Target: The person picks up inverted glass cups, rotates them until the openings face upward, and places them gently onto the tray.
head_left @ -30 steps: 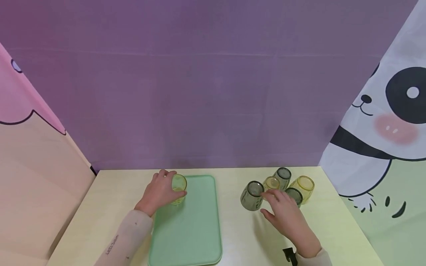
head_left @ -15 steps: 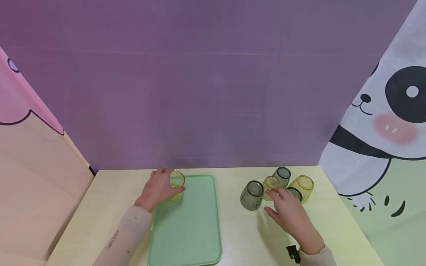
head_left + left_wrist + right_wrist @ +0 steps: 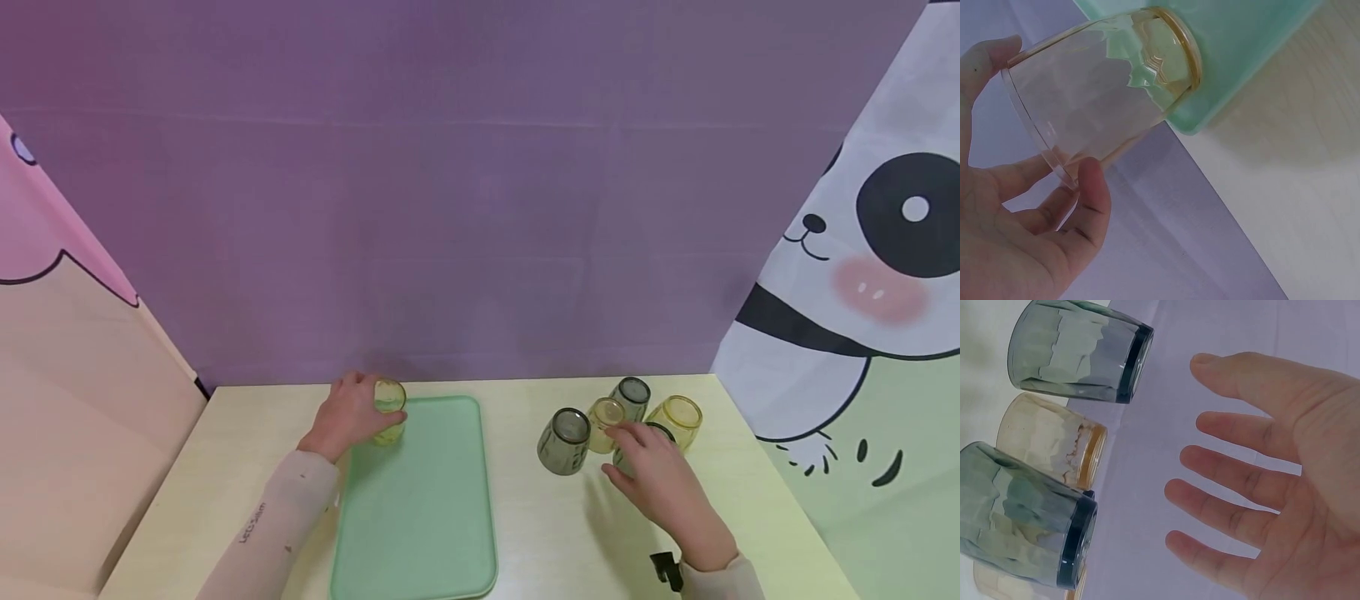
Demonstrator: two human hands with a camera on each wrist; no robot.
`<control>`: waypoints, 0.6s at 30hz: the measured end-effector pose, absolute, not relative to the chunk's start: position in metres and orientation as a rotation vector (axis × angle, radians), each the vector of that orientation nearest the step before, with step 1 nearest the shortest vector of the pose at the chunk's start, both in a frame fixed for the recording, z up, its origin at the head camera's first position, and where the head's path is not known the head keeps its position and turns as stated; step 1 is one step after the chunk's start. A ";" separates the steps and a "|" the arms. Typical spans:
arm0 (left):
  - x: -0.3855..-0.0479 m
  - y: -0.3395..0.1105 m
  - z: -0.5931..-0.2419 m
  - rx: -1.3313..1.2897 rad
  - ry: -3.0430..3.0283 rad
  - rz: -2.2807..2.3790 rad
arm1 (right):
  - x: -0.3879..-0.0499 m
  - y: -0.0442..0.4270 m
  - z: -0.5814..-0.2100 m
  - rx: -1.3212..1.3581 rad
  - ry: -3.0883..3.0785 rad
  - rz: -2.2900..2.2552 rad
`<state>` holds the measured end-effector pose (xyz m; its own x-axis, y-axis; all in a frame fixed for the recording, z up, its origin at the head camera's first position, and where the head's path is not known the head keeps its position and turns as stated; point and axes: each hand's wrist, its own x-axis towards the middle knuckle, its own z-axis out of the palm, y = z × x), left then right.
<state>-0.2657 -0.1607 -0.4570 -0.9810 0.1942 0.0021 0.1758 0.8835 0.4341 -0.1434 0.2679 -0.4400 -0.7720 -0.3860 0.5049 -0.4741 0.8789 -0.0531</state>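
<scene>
My left hand (image 3: 347,417) grips a clear yellow drinking glass (image 3: 388,406) by its rim, fingers on one side and thumb on the other. The glass is upright, its thick base (image 3: 1179,50) at the far left corner of the green tray (image 3: 420,508). I cannot tell whether it touches the tray. Over a cluster of upside-down glasses hangs my right hand (image 3: 656,483), fingers spread and holding nothing. A grey glass (image 3: 561,446) stands at the cluster's left, beside a yellow glass (image 3: 602,423). Another grey glass (image 3: 622,461) is partly hidden by the right hand.
Behind these stand one more grey glass (image 3: 632,392) and a larger yellow glass (image 3: 681,412). Pale wooden table (image 3: 517,525) lies between tray and glasses. A purple cloth (image 3: 465,250) hangs along the table's far edge, with printed cloths at both sides.
My left hand has carried the yellow glass a little to the left and away from me. My right hand has drawn slightly to the right, away from the leftmost grey glass.
</scene>
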 end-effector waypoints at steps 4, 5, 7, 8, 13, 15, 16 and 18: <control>-0.268 -0.163 -0.457 0.290 3.004 0.682 | -0.144 0.270 -0.440 0.618 -2.558 0.242; -0.268 -0.163 -0.456 0.290 3.002 0.681 | -0.144 0.271 -0.440 0.615 -2.560 0.243; -0.267 -0.163 -0.455 0.293 3.000 0.671 | -0.145 0.271 -0.440 0.608 -2.568 0.251; -0.266 -0.163 -0.453 0.294 3.001 0.667 | -0.145 0.271 -0.440 0.605 -2.574 0.255; -0.255 -0.163 -0.441 0.287 3.014 0.664 | -0.146 0.271 -0.439 0.580 -2.610 0.267; -0.248 -0.161 -0.435 0.290 3.031 0.666 | -0.146 0.272 -0.439 0.569 -2.621 0.268; -0.244 -0.160 -0.432 0.299 3.039 0.671 | -0.146 0.273 -0.439 0.566 -2.624 0.270; -0.234 -0.157 -0.426 0.322 3.061 0.688 | -0.146 0.274 -0.439 0.566 -2.624 0.275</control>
